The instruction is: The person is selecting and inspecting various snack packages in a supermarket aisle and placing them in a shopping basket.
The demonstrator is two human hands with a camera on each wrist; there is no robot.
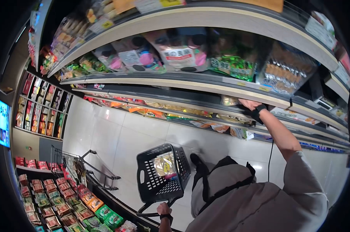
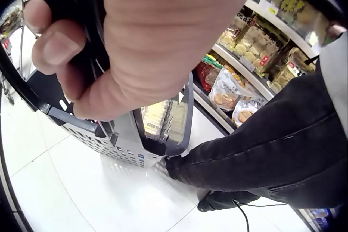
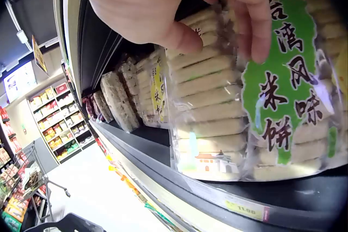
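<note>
Curled round the handle of a black basket [image 1: 141, 193], the left hand [image 1: 164, 209] holds it at the bottom of the head view. Close up in the left wrist view, the fingers of this left hand [image 2: 147, 41] wrap the dark handle. A clear pack with a yellow label [image 1: 165, 165] lies inside the basket. The right hand [image 1: 251, 104] reaches into a shelf. In the right wrist view, the right hand [image 3: 179, 3] is over the upper part of rice crackers with a green label [image 3: 283, 74], thumb and fingers apart, fingertips at the wrapping.
More packs [image 3: 117, 101] stand left of the right hand on the same shelf, behind a price tag [image 3: 244, 208]. Bagged snacks fill the shelf above [image 1: 179, 54]. A wire cart [image 1: 72, 166] and a display of small packets [image 1: 51, 197] are at the left.
</note>
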